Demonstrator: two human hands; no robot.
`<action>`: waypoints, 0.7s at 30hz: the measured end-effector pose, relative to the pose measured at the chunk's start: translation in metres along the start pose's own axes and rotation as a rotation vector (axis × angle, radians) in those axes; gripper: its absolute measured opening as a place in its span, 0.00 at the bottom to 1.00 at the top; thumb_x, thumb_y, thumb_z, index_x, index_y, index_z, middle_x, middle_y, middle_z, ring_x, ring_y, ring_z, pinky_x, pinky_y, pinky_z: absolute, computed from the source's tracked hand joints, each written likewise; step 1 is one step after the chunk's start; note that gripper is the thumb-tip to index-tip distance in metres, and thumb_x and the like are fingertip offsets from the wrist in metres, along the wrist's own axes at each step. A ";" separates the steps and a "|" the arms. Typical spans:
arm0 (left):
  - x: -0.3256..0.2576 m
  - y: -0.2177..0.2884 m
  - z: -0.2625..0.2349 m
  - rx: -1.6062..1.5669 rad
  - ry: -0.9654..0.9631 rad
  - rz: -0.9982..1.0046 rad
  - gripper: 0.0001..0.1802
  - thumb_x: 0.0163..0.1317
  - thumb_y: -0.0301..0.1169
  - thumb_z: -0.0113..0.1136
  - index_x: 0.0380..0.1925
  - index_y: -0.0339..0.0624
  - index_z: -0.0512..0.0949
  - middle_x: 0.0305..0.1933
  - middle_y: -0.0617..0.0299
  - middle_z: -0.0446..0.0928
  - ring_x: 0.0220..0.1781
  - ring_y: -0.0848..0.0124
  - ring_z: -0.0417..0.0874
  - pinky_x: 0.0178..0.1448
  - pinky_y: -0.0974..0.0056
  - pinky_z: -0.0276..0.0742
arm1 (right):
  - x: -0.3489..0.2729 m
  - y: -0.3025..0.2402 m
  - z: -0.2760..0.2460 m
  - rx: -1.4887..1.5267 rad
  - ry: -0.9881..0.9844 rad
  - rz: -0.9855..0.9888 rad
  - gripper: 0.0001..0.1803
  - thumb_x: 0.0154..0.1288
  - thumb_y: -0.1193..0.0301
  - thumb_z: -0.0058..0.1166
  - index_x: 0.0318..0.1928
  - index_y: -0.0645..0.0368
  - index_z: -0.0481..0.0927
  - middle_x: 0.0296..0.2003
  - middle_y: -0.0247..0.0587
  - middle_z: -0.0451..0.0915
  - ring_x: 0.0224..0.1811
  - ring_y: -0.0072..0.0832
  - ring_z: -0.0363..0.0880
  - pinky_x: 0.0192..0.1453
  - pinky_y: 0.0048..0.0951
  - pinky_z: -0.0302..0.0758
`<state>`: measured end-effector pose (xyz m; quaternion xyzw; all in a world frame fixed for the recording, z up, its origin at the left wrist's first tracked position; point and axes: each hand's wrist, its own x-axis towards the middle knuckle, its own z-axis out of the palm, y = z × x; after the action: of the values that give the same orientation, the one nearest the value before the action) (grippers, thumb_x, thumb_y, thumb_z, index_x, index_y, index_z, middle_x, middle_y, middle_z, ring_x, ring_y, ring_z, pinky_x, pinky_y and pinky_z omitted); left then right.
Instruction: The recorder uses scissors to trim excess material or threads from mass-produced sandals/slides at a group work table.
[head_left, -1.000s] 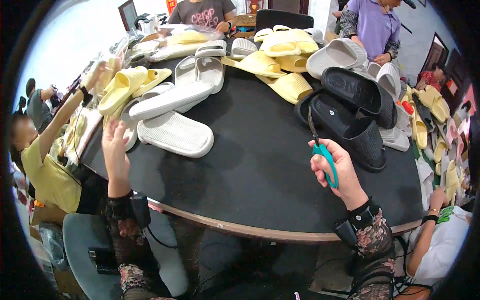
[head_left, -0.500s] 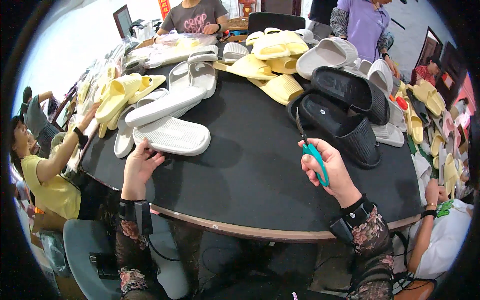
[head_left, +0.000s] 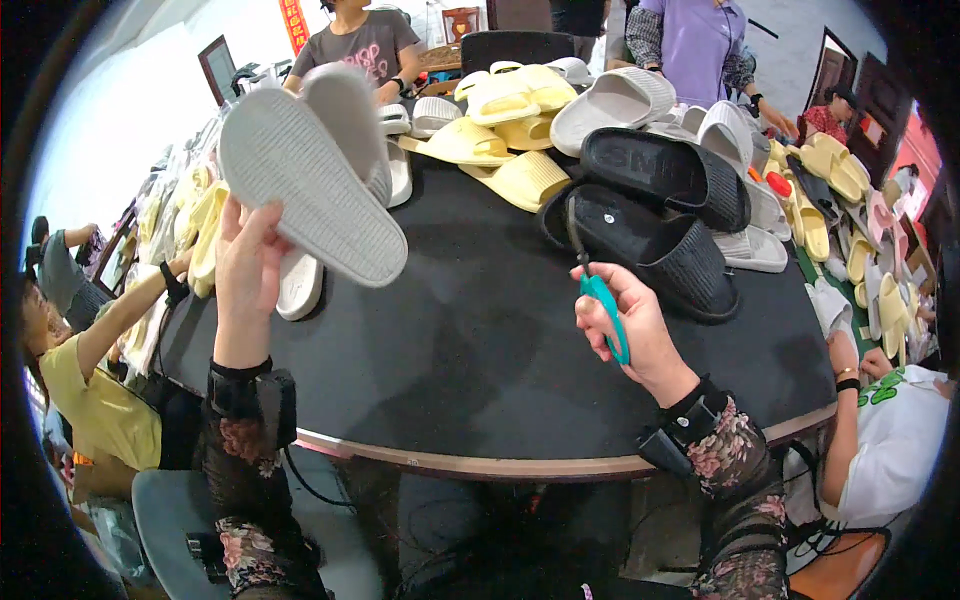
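Note:
My left hand (head_left: 248,270) grips a light grey slipper (head_left: 305,190) by its edge, raised above the table with its ribbed sole facing me. A second grey slipper (head_left: 350,120), smeared by motion, is up just behind it; whether I also grip that one is hidden. In my right hand (head_left: 648,328) is a pair of scissors (head_left: 606,312) with teal handles, blades pointing up and away. Beyond the blades lie black slippers (head_left: 665,180), stacked on the dark table. Another pale slipper (head_left: 300,285) rests on the table beneath the raised ones.
Yellow slippers (head_left: 520,180) and grey slippers (head_left: 620,105) are piled across the far side of the black table (head_left: 460,350). People stand or sit around it; one in yellow (head_left: 105,390) reaches in at the left. A grey chair (head_left: 165,530) stands at lower left.
My left hand has closed on a grey slipper and lifted it, turning its sole toward me; a second has come up with it. My right hand keeps the scissors, shifted slightly left in view.

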<state>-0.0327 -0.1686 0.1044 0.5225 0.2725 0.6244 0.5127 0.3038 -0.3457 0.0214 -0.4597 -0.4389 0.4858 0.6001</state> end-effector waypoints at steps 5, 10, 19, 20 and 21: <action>-0.020 -0.014 0.071 0.446 -0.232 0.203 0.31 0.57 0.21 0.53 0.63 0.37 0.61 0.51 0.63 0.72 0.40 0.75 0.75 0.44 0.71 0.72 | 0.001 -0.003 -0.007 0.165 0.205 -0.298 0.22 0.62 0.70 0.57 0.54 0.61 0.68 0.27 0.35 0.74 0.17 0.14 0.68 0.15 0.15 0.64; -0.071 -0.040 0.097 1.091 -0.556 0.775 0.31 0.44 0.15 0.55 0.54 0.43 0.73 0.53 0.47 0.68 0.54 0.51 0.72 0.55 0.58 0.71 | 0.002 -0.014 -0.008 0.232 0.289 -0.326 0.22 0.61 0.71 0.58 0.54 0.60 0.68 0.27 0.35 0.74 0.18 0.15 0.69 0.15 0.15 0.64; -0.123 -0.038 0.087 1.284 -0.861 0.776 0.26 0.45 0.21 0.61 0.49 0.50 0.77 0.55 0.49 0.67 0.48 0.55 0.73 0.54 0.55 0.70 | 0.003 -0.009 -0.011 0.171 0.262 -0.220 0.22 0.60 0.70 0.58 0.53 0.61 0.68 0.27 0.35 0.74 0.18 0.14 0.69 0.15 0.15 0.65; -0.122 -0.031 0.085 1.286 -0.861 0.773 0.26 0.45 0.21 0.61 0.49 0.50 0.77 0.55 0.49 0.67 0.48 0.55 0.73 0.54 0.55 0.70 | 0.003 -0.008 -0.010 0.173 0.260 -0.218 0.22 0.60 0.70 0.58 0.53 0.61 0.68 0.27 0.35 0.74 0.18 0.14 0.69 0.15 0.15 0.65; -0.119 -0.023 0.080 1.219 -0.897 0.679 0.26 0.43 0.21 0.63 0.47 0.48 0.77 0.54 0.49 0.69 0.47 0.56 0.75 0.53 0.55 0.72 | 0.004 -0.008 -0.009 0.182 0.254 -0.217 0.22 0.60 0.70 0.58 0.53 0.61 0.69 0.27 0.35 0.74 0.17 0.14 0.69 0.15 0.15 0.64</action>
<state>0.0414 -0.2871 0.0637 0.9621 0.1601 0.2203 -0.0168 0.3141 -0.3440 0.0279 -0.4111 -0.3607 0.3942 0.7386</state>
